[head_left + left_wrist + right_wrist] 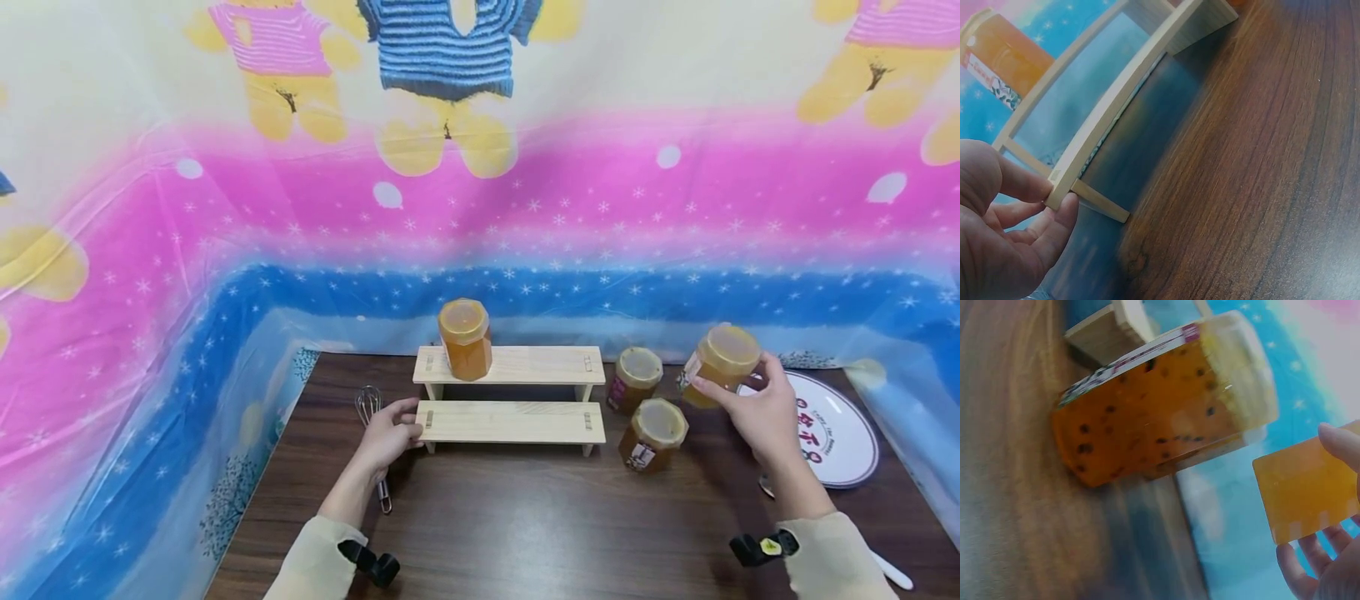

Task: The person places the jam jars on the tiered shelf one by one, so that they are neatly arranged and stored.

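Note:
My left hand [390,433] pinches the left end of the front, lower tier of a light wooden two-tier rack [517,422]; in the left wrist view the thumb and fingertips hold the board's end [1063,181]. Over at the right, my right hand [765,417] grips a jar of amber filling [722,360], raised and tilted, with fingers and thumb round its sides. Another amber jar [467,346] stands on the left part of the rear tier. Two more filled jars, one behind [636,385] and one in front [651,442], stand right of the rack; dark seeds show inside the near jar [1147,419].
A whisk [371,408] lies left of the rack, beside the left hand. Behind the right hand is a white oval plate [847,442] with red lettering, and a white handle [892,571] shows by the right sleeve. A patterned cloth [525,292] borders the dark wooden table [517,525].

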{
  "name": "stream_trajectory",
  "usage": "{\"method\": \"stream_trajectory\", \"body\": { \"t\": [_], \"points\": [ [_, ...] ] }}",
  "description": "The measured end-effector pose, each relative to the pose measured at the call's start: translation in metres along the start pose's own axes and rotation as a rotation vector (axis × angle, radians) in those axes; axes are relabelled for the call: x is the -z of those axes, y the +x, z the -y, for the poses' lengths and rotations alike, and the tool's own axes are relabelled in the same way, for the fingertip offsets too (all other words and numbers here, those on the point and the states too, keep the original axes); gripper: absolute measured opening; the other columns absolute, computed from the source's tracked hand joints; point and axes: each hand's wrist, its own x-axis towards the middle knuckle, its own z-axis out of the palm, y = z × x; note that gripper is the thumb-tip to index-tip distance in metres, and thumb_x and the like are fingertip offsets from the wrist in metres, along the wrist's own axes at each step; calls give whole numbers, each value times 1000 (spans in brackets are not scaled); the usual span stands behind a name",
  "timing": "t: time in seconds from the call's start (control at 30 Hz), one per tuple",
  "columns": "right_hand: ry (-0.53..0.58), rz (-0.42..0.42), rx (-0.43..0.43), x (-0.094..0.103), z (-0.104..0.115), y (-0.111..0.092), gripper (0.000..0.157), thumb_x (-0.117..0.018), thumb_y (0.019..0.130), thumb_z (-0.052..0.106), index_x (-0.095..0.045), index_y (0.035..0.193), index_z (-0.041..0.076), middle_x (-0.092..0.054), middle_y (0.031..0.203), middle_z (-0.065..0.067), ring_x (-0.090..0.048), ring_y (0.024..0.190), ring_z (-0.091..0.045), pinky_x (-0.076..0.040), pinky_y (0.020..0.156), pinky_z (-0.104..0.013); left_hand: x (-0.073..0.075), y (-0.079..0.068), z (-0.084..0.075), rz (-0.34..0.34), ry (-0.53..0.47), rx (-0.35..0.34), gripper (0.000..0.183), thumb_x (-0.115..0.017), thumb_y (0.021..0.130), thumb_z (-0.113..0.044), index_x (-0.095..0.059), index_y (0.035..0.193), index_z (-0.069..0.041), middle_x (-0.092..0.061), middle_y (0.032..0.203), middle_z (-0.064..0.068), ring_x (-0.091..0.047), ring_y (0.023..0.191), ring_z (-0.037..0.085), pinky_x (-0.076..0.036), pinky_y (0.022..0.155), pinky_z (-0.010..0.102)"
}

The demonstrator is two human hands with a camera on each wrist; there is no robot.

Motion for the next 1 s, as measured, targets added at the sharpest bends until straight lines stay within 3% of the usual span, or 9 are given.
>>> {"method": "stream_trajectory", "body": {
  "t": [0.2, 0.47, 0.57, 0.77, 1.0],
  "points": [
    [-26, 25, 27, 6, 20, 2, 92, -89, 81, 42, -43, 157, 21, -51, 143, -9, -48, 122, -25, -42, 91, -41, 0, 1, 2, 0, -3, -5, 61, -53, 90, 9, -44, 150, 10, -60, 121, 29, -67, 89, 26, -62, 80, 43],
    [14, 66, 75, 0, 53, 0, 95, -90, 80, 44, -40, 159, 24, -52, 143, -5, -54, 122, -23, -48, 86, -24, 0, 1, 1, -12, -3, 6, 61, -52, 89, 10, -45, 150, 10, -60, 120, 28, -66, 88, 25, -62, 80, 41],
    [29, 85, 86, -7, 66, -1, 98, -89, 79, 46, -38, 160, 23, -53, 145, -7, -53, 126, -28, -51, 90, -32, 0, 0, 0, -11, -5, 6, 61, -52, 89, 10, -45, 150, 10, -60, 121, 28, -66, 88, 25, -62, 80, 41],
    [61, 132, 111, -27, 90, -2, 101, -89, 80, 47, -37, 159, 15, -52, 146, -15, -49, 131, -40, -48, 99, -63, 0, 1, 2, -12, -11, 1, 61, -52, 89, 11, -46, 149, 10, -61, 121, 29, -66, 86, 23, -62, 80, 42],
    [95, 181, 147, -56, 105, -5, 98, -89, 78, 50, -40, 157, 15, -53, 144, -14, -49, 131, -38, -49, 98, -67, 0, 2, 3, -10, -19, -4, 61, -52, 88, 11, -46, 149, 10, -60, 120, 29, -66, 86, 24, -62, 80, 41]
  ]
}}
